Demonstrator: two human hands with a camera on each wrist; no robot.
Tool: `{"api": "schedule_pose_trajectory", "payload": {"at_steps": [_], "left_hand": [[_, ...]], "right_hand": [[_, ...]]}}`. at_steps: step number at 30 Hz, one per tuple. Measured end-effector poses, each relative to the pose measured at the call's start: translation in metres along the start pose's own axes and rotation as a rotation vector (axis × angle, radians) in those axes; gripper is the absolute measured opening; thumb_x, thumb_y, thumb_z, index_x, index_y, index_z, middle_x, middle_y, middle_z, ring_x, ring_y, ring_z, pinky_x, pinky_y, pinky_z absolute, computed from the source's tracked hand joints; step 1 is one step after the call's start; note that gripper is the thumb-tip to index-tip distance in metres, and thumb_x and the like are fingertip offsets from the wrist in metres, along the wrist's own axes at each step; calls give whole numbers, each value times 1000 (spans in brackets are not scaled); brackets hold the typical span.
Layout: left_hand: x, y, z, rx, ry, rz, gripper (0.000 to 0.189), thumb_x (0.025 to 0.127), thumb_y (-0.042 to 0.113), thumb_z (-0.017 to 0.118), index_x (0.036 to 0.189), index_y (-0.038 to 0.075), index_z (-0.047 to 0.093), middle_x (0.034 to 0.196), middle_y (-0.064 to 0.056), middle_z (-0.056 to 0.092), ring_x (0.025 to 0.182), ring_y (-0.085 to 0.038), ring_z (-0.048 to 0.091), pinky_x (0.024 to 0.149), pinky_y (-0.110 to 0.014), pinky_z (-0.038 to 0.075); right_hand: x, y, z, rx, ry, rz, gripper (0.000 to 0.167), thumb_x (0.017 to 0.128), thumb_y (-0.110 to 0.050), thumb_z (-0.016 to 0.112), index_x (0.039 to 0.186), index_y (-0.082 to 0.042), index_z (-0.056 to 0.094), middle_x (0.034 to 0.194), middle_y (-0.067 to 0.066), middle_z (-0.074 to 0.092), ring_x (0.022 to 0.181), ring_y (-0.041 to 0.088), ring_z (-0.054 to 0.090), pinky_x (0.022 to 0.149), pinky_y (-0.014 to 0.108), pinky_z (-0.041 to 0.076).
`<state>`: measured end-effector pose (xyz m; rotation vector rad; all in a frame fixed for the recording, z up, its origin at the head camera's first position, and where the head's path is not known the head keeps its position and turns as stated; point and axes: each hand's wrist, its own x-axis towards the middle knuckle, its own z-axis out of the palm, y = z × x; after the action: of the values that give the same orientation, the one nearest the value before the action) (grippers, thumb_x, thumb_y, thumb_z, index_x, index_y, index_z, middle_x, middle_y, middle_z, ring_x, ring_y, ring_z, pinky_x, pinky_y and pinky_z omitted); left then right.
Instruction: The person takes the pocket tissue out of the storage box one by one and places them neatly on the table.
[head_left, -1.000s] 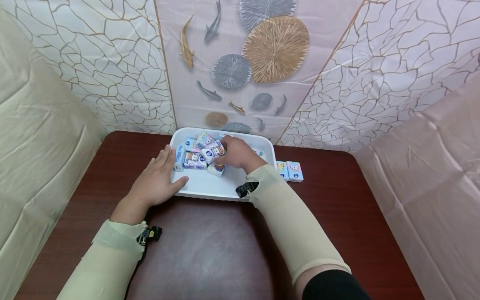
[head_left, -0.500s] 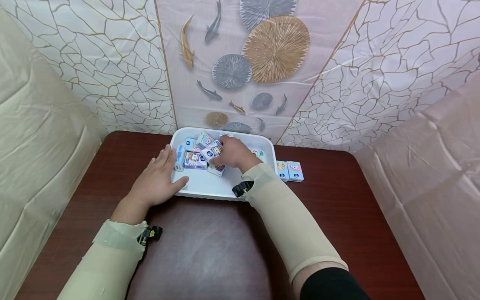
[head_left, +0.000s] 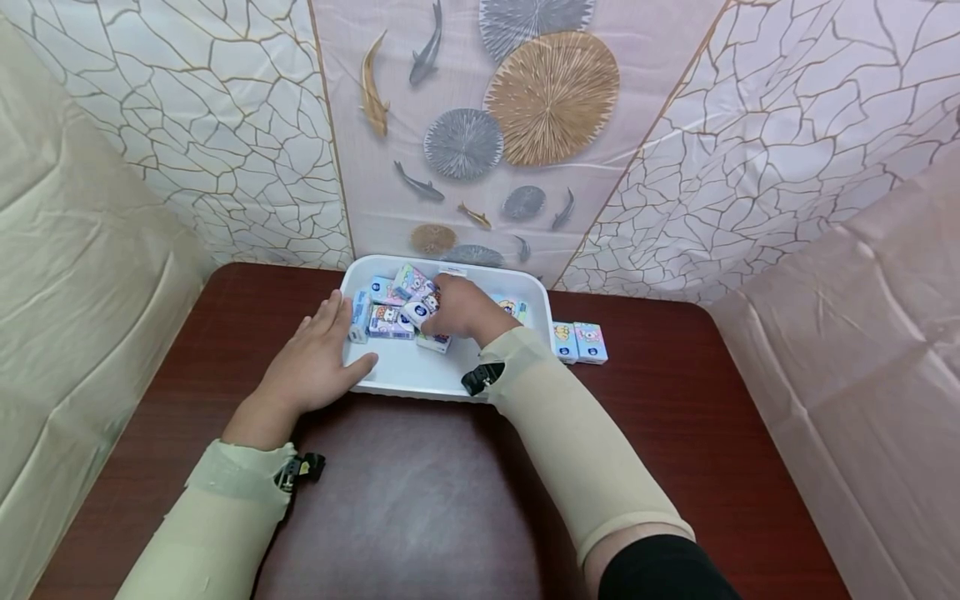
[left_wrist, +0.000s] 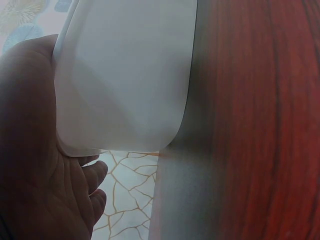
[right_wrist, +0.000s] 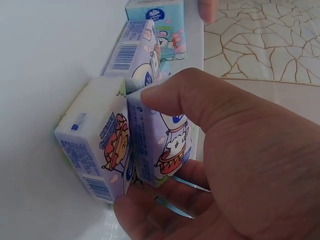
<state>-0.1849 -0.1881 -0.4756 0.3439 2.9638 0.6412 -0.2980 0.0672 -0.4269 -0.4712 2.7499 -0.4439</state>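
My left hand (head_left: pixel 311 362), fingers straight and thumb spread, rests against the left end of a white plastic tray (head_left: pixel 397 371). In the left wrist view the palm lies along the tray's outer wall (left_wrist: pixel 125 85). My right hand (head_left: pixel 467 308) reaches into the tray among small pocket tissue packs. Its thumb and curled fingers grip a purple tissue pack (right_wrist: pixel 172 145) with a cartoon print. Another purple tissue pack (right_wrist: pixel 95 140) leans right against the held one, by the fingertips. More tissue packs (head_left: pixel 390 321) lie loosely piled at the tray's left, partly hidden by the right hand.
Two tissue packs (head_left: pixel 577 342) lie side by side on the table just right of the tray. Inside the tray's right end, another pack (head_left: pixel 512 307) shows behind the right wrist. The reddish-brown table (head_left: pixel 660 400) meets a patterned cloth (head_left: pixel 262 167) at the back.
My right hand has moved a little left and lower over the tissue pack, covering more of it. Packs at the tray's right end show more. The left hand stays in place.
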Motion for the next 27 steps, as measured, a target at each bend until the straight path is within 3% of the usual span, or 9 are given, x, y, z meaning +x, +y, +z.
{"api": "schedule_pose_trajectory", "payload": {"at_steps": [12,27], "left_hand": [[0,-1,0,-7,-5,-2,107,111,67,51,179,0,3,190,-19,-8,177,-46,4,143,-65,10],[-1,2,0,-7,-3,-12,107,110,64,55,179,0,5,190,-20,-5,176,-47,6,142,-67,11]], "right_hand": [[0,1,-1,13,-10,-3,89,92,-31,91,167,-7,48,150,8,66,132,23,63,123,42,52],[-9,8,-13,8,-22,-34,105,89,-25,96,175,-10,38,175,10,49,158,25,50,136,42,40]]}}
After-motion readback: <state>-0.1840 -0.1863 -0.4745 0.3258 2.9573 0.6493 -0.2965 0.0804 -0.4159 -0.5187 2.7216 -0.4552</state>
